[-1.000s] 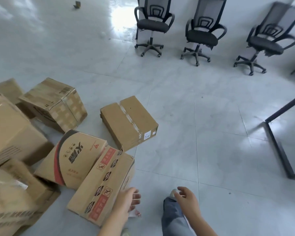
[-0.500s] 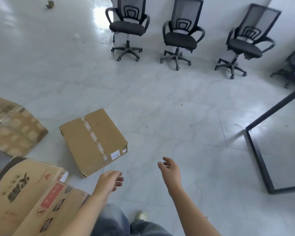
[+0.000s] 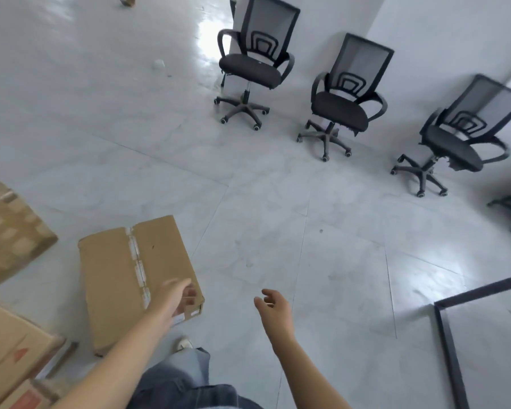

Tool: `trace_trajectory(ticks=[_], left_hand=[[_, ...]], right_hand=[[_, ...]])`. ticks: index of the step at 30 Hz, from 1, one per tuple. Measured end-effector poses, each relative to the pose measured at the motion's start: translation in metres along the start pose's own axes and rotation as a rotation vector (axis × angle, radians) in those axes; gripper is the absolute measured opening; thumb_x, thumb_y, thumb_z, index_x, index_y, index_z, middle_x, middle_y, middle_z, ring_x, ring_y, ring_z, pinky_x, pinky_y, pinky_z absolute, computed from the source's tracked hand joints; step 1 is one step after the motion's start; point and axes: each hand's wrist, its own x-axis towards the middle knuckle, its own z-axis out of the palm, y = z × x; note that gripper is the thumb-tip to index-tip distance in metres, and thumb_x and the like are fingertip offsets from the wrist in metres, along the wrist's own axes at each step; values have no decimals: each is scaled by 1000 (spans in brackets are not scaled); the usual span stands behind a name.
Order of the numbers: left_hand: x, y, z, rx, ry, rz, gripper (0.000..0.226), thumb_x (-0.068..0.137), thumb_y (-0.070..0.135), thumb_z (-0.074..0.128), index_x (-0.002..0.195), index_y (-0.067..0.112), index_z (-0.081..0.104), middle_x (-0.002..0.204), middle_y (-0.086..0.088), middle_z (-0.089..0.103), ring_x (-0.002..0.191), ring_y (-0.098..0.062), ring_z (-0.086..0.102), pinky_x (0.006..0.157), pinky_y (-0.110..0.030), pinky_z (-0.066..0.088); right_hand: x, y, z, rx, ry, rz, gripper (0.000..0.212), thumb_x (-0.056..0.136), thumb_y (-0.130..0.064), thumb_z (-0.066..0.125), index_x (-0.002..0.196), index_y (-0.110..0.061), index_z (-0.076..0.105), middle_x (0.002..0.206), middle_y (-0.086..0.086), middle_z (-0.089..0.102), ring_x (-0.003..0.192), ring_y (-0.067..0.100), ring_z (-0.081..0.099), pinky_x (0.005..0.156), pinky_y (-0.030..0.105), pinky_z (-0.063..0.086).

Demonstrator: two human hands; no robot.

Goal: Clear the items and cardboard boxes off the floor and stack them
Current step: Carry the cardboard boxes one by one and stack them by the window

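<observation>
A plain brown cardboard box (image 3: 115, 278), its top seam sealed with clear tape and a white label on its near end, lies flat on the floor (image 3: 278, 231). Left of it sits a pale-patterned box (image 3: 9, 237). Near-left of it lies a red-printed box (image 3: 12, 352), cut by the frame.

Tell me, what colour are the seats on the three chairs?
Black. The seats show best in the head view.
</observation>
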Motion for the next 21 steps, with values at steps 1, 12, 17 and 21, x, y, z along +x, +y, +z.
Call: trace_trajectory(ticks=[1,12,17,21], left_hand=[[10,19,4,-11,-7,26,19,95,9,47,79,5,57,70,-10,60,54,-19,55,49,-24,39],[97,98,-18,-163,137,-44,20,96,10,47,80,5,58,71,-10,62,59,-21,55,54,-26,36],[144,137,-38,-360,395,-37,21,96,10,46,77,7,56,70,-9,59,56,-19,53,50,-26,33],[178,162,-30,-538,586,-73,23,95,7,45,74,6,54,69,-10,57,58,-21,51,52,-25,31]], right_hand=[[16,-15,1,-10,2,-10,38,91,-23,53,128,-14,51,123,5,53,108,15,52,88,25,42],[142,-120,52,-162,-146,-105,38,90,-22,55,126,-11,53,121,6,57,111,18,53,95,33,46],[215,-166,92,-279,-350,-173,38,90,-21,54,127,-10,53,120,6,58,111,18,54,88,25,44],[293,-227,122,-385,-543,-323,37,91,-23,53,127,-14,52,123,4,56,112,16,53,91,27,43]])
